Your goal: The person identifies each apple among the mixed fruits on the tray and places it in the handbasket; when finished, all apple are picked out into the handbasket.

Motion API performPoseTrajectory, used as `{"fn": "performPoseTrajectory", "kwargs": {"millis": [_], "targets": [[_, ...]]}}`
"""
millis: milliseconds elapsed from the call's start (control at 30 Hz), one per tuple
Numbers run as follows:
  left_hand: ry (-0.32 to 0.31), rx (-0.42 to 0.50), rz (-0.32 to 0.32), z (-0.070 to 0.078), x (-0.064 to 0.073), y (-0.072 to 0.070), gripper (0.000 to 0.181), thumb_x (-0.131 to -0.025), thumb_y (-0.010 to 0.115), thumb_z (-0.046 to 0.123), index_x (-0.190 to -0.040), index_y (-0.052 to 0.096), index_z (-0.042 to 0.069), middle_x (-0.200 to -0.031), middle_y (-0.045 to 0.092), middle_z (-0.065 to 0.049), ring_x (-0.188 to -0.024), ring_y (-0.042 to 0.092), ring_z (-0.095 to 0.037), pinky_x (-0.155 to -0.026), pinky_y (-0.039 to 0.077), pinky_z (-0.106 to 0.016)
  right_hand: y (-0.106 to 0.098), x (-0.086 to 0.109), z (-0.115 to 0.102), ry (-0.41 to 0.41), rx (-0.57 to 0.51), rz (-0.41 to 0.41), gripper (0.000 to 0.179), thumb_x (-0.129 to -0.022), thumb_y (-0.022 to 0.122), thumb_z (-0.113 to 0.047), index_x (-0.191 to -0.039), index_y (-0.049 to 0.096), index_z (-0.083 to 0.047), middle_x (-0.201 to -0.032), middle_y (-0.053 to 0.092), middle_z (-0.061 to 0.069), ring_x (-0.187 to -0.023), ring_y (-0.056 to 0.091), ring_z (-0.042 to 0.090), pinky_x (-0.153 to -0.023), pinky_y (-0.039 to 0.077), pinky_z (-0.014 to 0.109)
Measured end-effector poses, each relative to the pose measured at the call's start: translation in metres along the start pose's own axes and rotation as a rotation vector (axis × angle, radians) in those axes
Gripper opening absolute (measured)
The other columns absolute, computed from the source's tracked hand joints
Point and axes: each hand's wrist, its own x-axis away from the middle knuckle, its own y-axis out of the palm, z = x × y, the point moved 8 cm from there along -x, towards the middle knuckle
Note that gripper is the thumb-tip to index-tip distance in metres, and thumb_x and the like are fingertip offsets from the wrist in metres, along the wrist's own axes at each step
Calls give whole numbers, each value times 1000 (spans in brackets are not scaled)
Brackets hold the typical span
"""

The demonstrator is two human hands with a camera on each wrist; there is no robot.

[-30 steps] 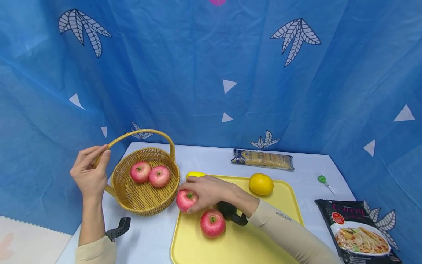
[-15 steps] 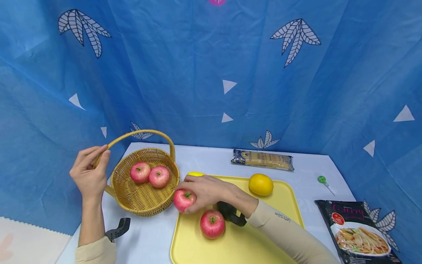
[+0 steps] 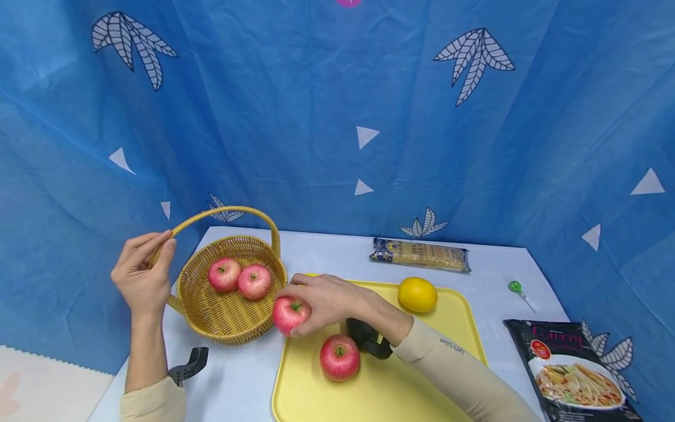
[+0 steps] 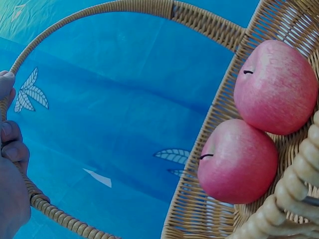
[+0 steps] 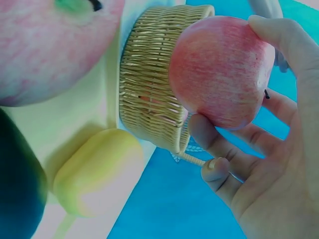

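Observation:
My left hand [image 3: 143, 272] grips the handle [image 3: 232, 210] of a round wicker basket [image 3: 232, 337] at the left of the table. Two pink-red apples [image 3: 255, 282] lie side by side inside it, seen close up in the left wrist view as the upper apple [image 4: 275, 87] and the lower apple [image 4: 238, 162]. Between thumb and fingers, my right hand [image 3: 329, 302] holds another apple [image 3: 289, 316] just right of the basket's rim. The right wrist view shows this held apple [image 5: 219, 72] overlapping the basket's side [image 5: 149, 74].
A yellow tray [image 3: 401, 387] bears one more apple [image 3: 340, 357], a yellow lemon [image 3: 418, 295] and a dark object [image 3: 364, 337] partly under the right wrist. Behind lies a noodle packet [image 3: 422, 255]. A green lollipop [image 3: 515, 287] and a black curry bag [image 3: 575, 369] are at the right.
The right hand has shifted slightly left and up with its apple, toward the basket. It now covers most of the yellow fruit behind it. The left hand stays on the handle.

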Motion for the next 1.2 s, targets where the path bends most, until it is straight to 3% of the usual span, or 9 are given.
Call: {"fn": "performPoseTrajectory", "kwargs": {"millis": [667,1000,1200], "targets": [[2,7,0,2,-1,0,16,-85,73,-11,-101,74,-14,-98,68,-2,-85,63,-7,-70,51,-10,-10,-14,-15,-36,32,8,74,-80,69,-68,-146,46,-43,-128,50,-16,-103,52,-3,-89,49,29],[-8,-17,-9,1,-1,0,17,-86,73,-10,-102,74,-12,-99,68,1,-88,63,-7,-71,51,-9,-22,-22,-20,-50,-2,35,75,-81,69,-67,-145,49,-35,-127,49,-15,-99,52,-3,-85,50,25],[-9,-17,-12,0,-1,0,17,-86,73,-9,-103,74,-12,-99,68,1,-88,64,-7,-73,52,-9,-25,-27,-23,-45,0,33,75,-81,69,-67,-147,46,-39,-129,48,-15,-100,50,-3,-86,50,25]]}}
